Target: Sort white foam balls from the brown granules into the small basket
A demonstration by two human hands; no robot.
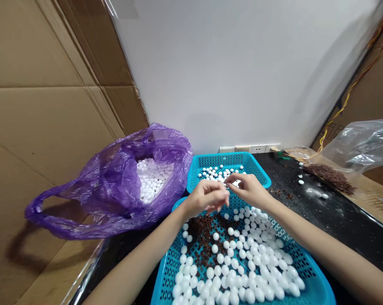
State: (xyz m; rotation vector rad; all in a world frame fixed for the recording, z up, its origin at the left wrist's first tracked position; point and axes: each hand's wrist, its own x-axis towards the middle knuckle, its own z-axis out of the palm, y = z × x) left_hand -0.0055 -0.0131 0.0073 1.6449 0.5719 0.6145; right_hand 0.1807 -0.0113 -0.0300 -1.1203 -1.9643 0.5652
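My left hand is over the meeting edges of two blue plastic baskets, its fingers curled together; whatever they may hold is hidden. Right beside it, my right hand has its thumb and fingers pinched, with any small thing between them too small to make out. Below both hands, the near basket holds many glossy white balls and a patch of dark reddish-brown bits. The far basket contains fewer white balls, partly covered by my hands.
A purple plastic bag full of white balls stands open at left, against cardboard. On the black countertop at right are a few stray balls, brown bits and a clear plastic bag. Sockets and a yellow wire are behind.
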